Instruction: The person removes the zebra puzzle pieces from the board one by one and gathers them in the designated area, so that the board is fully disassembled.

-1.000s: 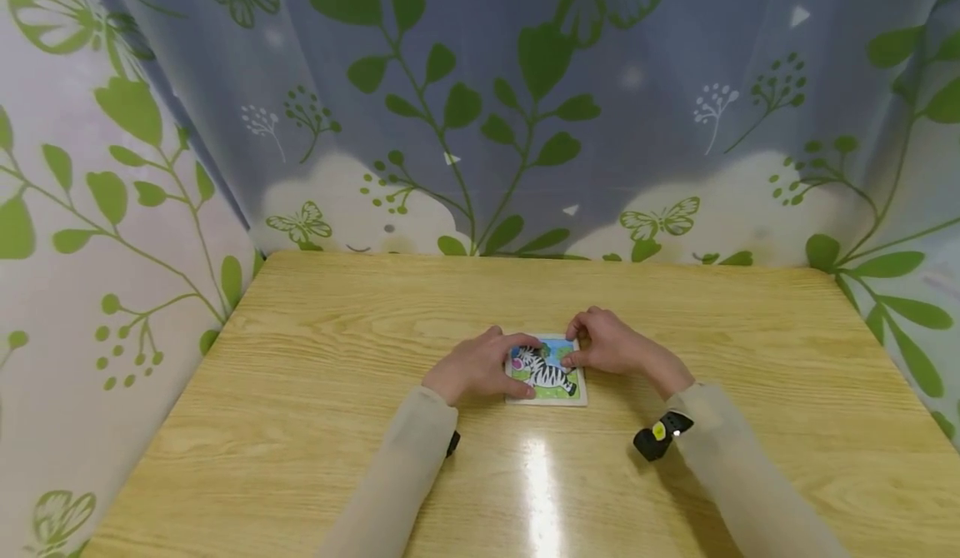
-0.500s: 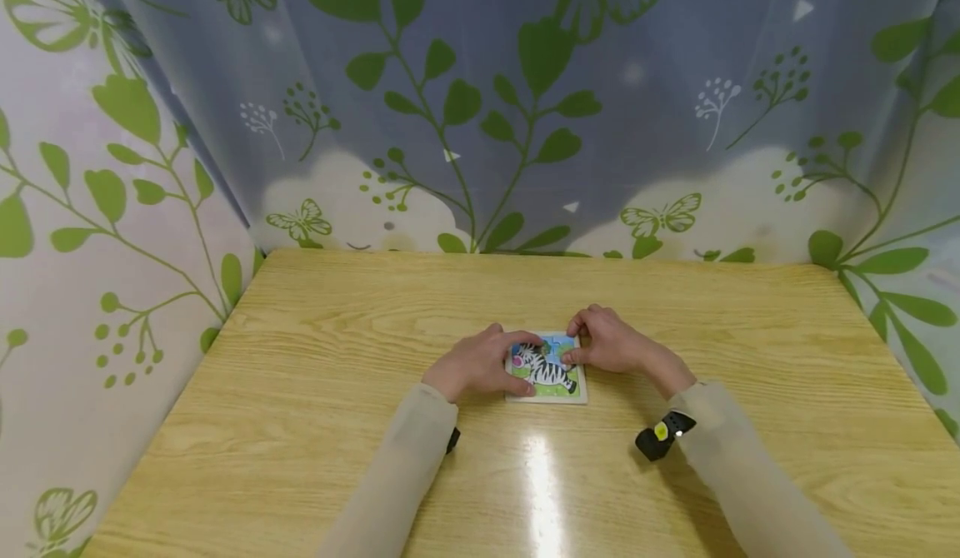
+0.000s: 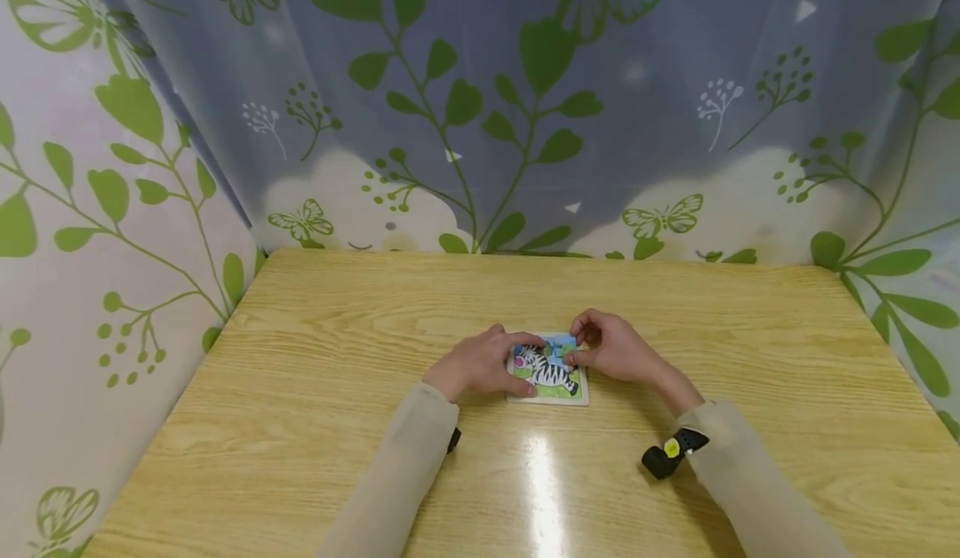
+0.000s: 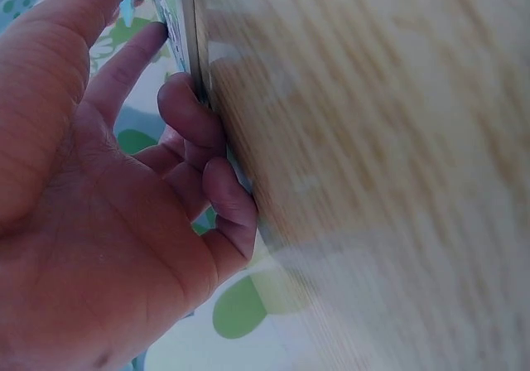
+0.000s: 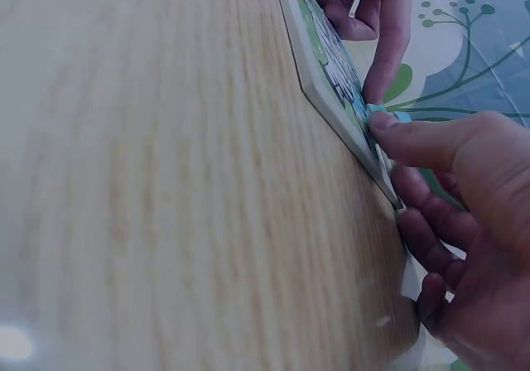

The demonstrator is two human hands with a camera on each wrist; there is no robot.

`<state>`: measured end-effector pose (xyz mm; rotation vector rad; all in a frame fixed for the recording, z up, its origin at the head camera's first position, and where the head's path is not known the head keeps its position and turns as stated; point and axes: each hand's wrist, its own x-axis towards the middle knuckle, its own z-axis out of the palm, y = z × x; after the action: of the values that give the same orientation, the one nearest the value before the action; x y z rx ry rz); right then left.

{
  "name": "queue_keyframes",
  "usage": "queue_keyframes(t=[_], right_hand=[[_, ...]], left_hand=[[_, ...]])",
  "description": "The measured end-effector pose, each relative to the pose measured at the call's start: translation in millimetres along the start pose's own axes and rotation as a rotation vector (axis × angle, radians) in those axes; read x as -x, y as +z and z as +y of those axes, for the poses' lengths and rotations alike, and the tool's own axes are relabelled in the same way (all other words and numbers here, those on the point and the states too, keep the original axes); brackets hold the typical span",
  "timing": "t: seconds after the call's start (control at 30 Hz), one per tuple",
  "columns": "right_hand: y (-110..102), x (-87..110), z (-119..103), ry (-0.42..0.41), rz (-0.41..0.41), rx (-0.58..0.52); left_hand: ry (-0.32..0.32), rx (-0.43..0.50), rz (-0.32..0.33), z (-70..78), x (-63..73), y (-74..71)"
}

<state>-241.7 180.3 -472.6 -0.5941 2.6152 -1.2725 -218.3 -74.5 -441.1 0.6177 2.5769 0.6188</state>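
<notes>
A small square jigsaw puzzle (image 3: 551,377) with a zebra picture and a pale border lies flat on the table. My left hand (image 3: 482,365) holds its left side, thumb and index finger spread over the picture. In the left wrist view, other fingers (image 4: 192,121) of that hand curl against the tray's edge. At the puzzle's upper right corner my right hand (image 3: 611,346) pinches a blue puzzle piece (image 3: 561,344). The right wrist view shows this piece's edge (image 5: 389,113) raised at the thumb tip. Much of the piece is hidden by the fingers.
The wooden table (image 3: 337,316) extends around the puzzle, with a bright reflection near its front. A leaf-patterned curtain (image 3: 480,108) stands along the back and sides. Each wrist wears a black camera strap (image 3: 675,451).
My right hand and forearm have shifted slightly right, and the blue piece at the corner has changed its tilt. The left hand stays in place on the puzzle.
</notes>
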Motion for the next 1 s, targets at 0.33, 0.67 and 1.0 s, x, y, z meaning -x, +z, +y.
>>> queue_keyframes(t=[0.33, 0.67, 1.0], right_hand=[[-5, 11.6, 3, 0.043, 0.121, -0.104], [-31, 26.9, 13, 0.082, 0.186, -0.042], [-52, 38.7, 28, 0.077, 0.229, -0.004]], left_hand=[[-0.010, 0.014, -0.001, 2.3, 1.1, 0.5], [0.036, 0.038, 0.046, 0.7, 3.8, 4.0], [0.123, 0.232, 0.117, 8.3, -5.6, 8.3]])
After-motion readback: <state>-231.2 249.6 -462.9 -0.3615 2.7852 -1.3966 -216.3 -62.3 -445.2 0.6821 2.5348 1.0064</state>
